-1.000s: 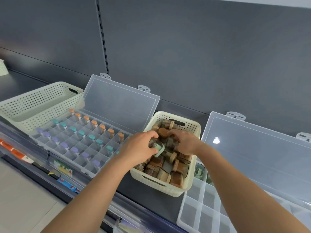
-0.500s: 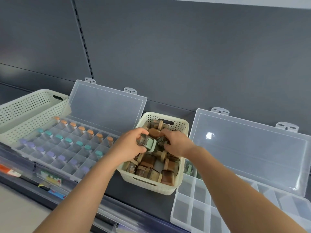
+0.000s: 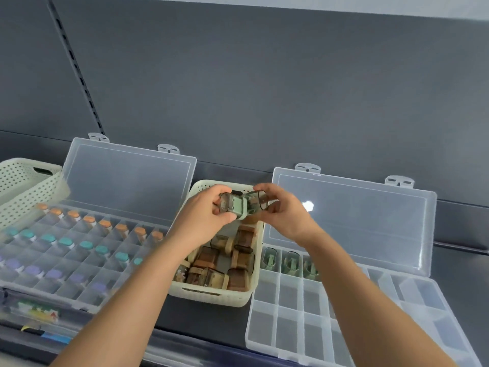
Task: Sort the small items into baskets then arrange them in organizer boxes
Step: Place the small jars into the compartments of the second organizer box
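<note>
A small cream basket [image 3: 211, 295] in the middle of the shelf holds several brown-capped clear little cases. Above its far end, my left hand [image 3: 203, 215] grips a green-capped clear case [image 3: 232, 206]. My right hand [image 3: 285, 213] pinches a second green-capped case [image 3: 258, 200], touching the first. To the right lies an open clear organizer box [image 3: 296, 327] with three green-capped cases [image 3: 289, 262] in its back row.
On the left, another open organizer box [image 3: 68, 260] holds rows of orange, teal and purple capped vials. A large empty cream basket [image 3: 23, 186] stands at the far left. Both box lids [image 3: 352, 221] lean against the grey back wall.
Both hands have lifted out of the basket, each with a green-capped case, and now hold them together above its far end. The view has shifted right.
</note>
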Tool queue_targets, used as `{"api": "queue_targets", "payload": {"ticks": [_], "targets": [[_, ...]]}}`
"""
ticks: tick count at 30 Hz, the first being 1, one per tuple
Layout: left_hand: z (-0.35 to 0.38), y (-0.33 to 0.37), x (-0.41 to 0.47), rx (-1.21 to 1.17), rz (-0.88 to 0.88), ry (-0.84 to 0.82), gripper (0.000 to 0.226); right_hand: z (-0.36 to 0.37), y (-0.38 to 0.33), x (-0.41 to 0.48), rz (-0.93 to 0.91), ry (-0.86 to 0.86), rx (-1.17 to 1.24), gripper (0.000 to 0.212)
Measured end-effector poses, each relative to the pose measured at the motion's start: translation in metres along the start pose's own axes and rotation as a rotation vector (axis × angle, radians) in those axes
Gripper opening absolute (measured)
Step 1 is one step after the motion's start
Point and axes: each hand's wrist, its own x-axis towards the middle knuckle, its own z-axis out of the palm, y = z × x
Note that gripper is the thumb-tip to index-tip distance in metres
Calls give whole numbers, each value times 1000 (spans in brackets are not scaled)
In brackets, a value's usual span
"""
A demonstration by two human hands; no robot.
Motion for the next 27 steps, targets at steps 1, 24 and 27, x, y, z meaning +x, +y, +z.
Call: {"api": "queue_targets", "payload": {"ticks": [1,24,27], "targets": [[4,7,1,-5,23,-3,51,-7,2,-4,-27,46,-68,48],[159,142,-10,278,537,-353,40,-154,74,-139,308,233,-572,46],[172,143,-12,406,585,-361,42,-155,82,-145,338,159,-618,43]]}}
